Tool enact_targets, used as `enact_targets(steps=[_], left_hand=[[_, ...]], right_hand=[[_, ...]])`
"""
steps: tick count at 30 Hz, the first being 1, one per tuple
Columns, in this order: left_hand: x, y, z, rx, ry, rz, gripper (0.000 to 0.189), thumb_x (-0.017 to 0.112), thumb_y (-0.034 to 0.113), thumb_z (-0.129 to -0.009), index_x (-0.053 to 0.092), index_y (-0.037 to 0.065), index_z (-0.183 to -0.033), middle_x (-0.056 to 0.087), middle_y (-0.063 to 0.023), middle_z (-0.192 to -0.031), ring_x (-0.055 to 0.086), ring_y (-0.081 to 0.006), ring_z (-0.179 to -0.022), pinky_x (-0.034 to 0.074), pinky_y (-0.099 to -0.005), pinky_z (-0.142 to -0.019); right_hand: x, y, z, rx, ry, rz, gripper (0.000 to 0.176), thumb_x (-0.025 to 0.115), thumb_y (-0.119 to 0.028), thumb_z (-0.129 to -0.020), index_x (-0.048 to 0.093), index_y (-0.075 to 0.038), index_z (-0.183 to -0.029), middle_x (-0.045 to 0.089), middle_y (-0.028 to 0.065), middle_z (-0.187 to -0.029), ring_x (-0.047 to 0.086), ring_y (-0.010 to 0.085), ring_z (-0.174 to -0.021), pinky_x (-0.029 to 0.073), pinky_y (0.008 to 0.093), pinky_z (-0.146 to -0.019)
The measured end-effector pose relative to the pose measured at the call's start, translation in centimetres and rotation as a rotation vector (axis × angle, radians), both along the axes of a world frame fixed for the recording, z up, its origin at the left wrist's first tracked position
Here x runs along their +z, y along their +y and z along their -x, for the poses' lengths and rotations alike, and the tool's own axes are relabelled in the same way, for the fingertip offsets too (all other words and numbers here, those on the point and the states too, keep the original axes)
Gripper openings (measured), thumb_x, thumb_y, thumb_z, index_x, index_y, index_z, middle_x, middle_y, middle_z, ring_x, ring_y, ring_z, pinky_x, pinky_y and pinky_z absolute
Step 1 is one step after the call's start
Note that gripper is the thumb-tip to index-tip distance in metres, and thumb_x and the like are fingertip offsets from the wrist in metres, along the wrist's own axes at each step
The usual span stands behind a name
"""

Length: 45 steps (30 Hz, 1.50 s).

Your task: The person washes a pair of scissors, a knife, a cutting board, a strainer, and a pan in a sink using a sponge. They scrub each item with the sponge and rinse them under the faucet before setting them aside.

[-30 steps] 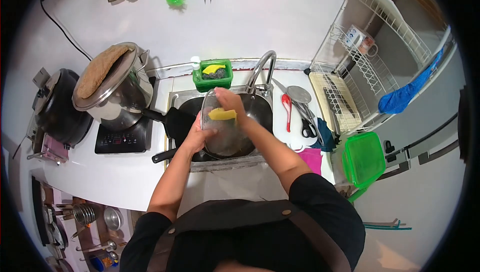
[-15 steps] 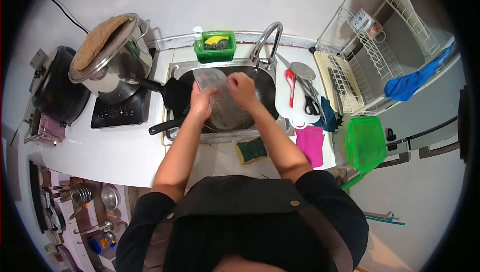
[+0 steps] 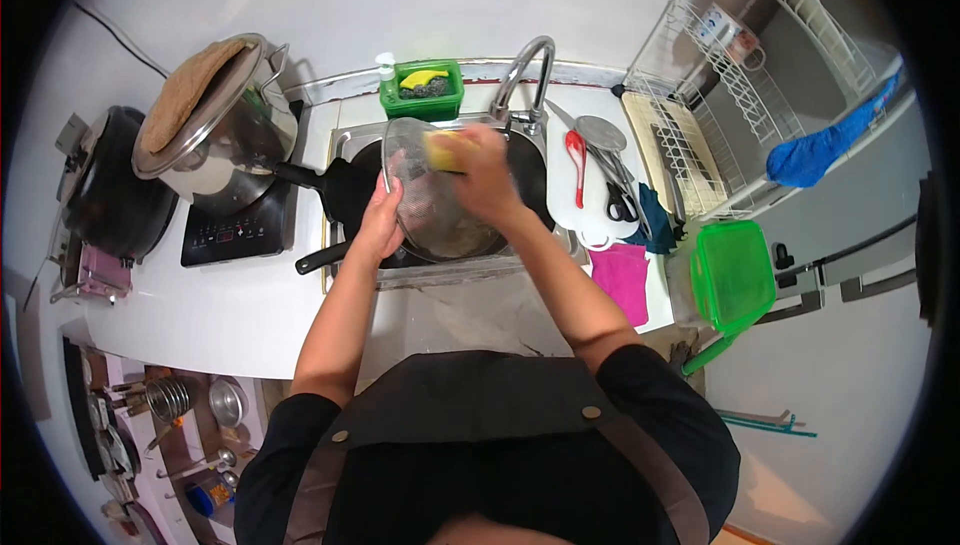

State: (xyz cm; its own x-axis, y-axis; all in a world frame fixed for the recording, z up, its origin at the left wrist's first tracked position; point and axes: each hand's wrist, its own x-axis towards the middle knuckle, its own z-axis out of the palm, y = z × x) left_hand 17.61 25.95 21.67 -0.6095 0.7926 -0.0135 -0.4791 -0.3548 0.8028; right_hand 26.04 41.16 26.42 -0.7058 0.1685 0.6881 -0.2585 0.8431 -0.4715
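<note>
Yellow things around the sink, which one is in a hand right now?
The yellow sponge in the right hand, at the clear container; the other yellow piece lies in the green caddy behind the sink.

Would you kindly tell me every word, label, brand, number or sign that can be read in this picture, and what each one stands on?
No text can be read with certainty.
Black cooktop: small pale markings and a red glow on its front panel, too small to read.
White mug at the upper right: a printed design, too small to tell whether it includes words.
</note>
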Motion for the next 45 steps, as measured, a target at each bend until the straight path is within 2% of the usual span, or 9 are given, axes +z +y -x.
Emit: enact_targets(steps=[7,10,12,17,24,30,37,39,45], left_hand=[[-0.2,-0.1,-0.2,0.126,0.272,0.122,0.04,0.041,0.024,-0.09,0.032,0.006,-0.125,0.044,-0.008,-0.115,0.044,-0.0165,-0.104,0.037,-0.0308,-0.088],[0.5,-0.3,-0.8,0.131,0.294,0.16,0.036,0.042,0.023,-0.09,0.039,0.003,-0.12,0.051,-0.0061,-0.107,0.047,-0.0139,-0.097,0.038,-0.0275,-0.085],[0.3,0.2,0.2,0.195,0.311,0.171,0.036,0.042,0.022,-0.09,0.039,0.002,-0.12,0.051,-0.0058,-0.107,0.048,-0.0129,-0.095,0.039,-0.0274,-0.083],[-0.7,0.6,0.2,0.14,0.371,0.152,0.036,0.043,0.025,-0.09,0.041,0.003,-0.118,0.052,-0.0046,-0.106,0.05,-0.0129,-0.093,0.041,-0.0275,-0.081],[0.6,0.2,0.7,0.419,-0.063,-0.143,0.038,0.043,0.03,-0.089,0.041,0.003,-0.115,0.052,-0.0107,-0.104,0.055,-0.022,-0.089,0.047,-0.0374,-0.078],[-2.6,2.6,0.5,0.579,-0.049,-0.116,0.039,0.039,0.032,-0.09,0.037,0.004,-0.118,0.047,-0.0114,-0.113,0.048,-0.0239,-0.102,0.042,-0.0391,-0.086],[-0.5,0.1,0.7,0.522,-0.133,-0.098,0.039,0.04,0.032,-0.09,0.038,0.003,-0.116,0.049,-0.0122,-0.11,0.051,-0.0248,-0.098,0.046,-0.0401,-0.081],[-0.4,0.6,1.5,0.593,-0.183,-0.141,0.042,0.043,0.035,-0.088,0.04,0.003,-0.115,0.05,-0.0129,-0.109,0.052,-0.0257,-0.097,0.045,-0.0401,-0.081],[-6.0,2.7,2.3,0.52,-0.364,-0.196,0.041,0.037,0.032,-0.091,0.036,0.005,-0.121,0.045,-0.0139,-0.116,0.048,-0.0265,-0.103,0.04,-0.0397,-0.089]], right_hand=[[-3.1,2.6,9.2,0.23,0.155,-0.265,0.023,0.055,-0.02,-0.073,0.061,-0.007,-0.09,0.057,0.0139,-0.095,0.051,0.0317,-0.093,0.04,0.035,-0.081],[-1.7,3.0,8.5,0.114,-0.104,0.457,0.018,0.053,-0.019,-0.073,0.061,-0.006,-0.08,0.059,0.0124,-0.087,0.056,0.0243,-0.084,0.044,0.0341,-0.074],[-1.3,0.2,8.3,0.195,0.281,-0.443,0.015,0.053,-0.019,-0.069,0.061,-0.009,-0.076,0.06,0.009,-0.085,0.057,0.0212,-0.083,0.045,0.0342,-0.07],[-1.2,-0.2,7.5,0.07,0.099,-0.505,0.018,0.05,-0.022,-0.072,0.062,-0.011,-0.081,0.06,0.0055,-0.09,0.055,0.0216,-0.088,0.043,0.0354,-0.076],[-8.9,3.4,4.6,0.19,-0.058,1.252,0.036,0.047,-0.031,-0.086,0.055,-0.002,-0.106,0.056,0.0092,-0.101,0.051,0.016,-0.093,0.037,0.0287,-0.082],[-2.4,-6.4,1.8,-0.295,0.198,-0.042,0.026,0.053,-0.015,-0.077,0.059,-0.004,-0.099,0.052,0.0161,-0.106,0.049,0.0297,-0.099,0.036,0.0355,-0.088],[-8.3,3.0,7.2,-0.064,0.115,-0.213,0.026,0.053,-0.017,-0.075,0.057,-0.003,-0.097,0.055,0.0147,-0.102,0.05,0.0312,-0.098,0.039,0.0336,-0.084],[-8.0,-1.0,4.2,-0.083,0.119,0.658,0.029,0.051,-0.018,-0.076,0.056,-0.003,-0.099,0.055,0.0135,-0.103,0.05,0.0299,-0.1,0.037,0.0378,-0.086],[-3.9,-7.4,0.6,-0.138,0.128,-0.223,0.032,0.051,-0.017,-0.074,0.053,-0.004,-0.103,0.047,0.0148,-0.118,0.043,0.0256,-0.11,0.03,0.047,-0.087]])
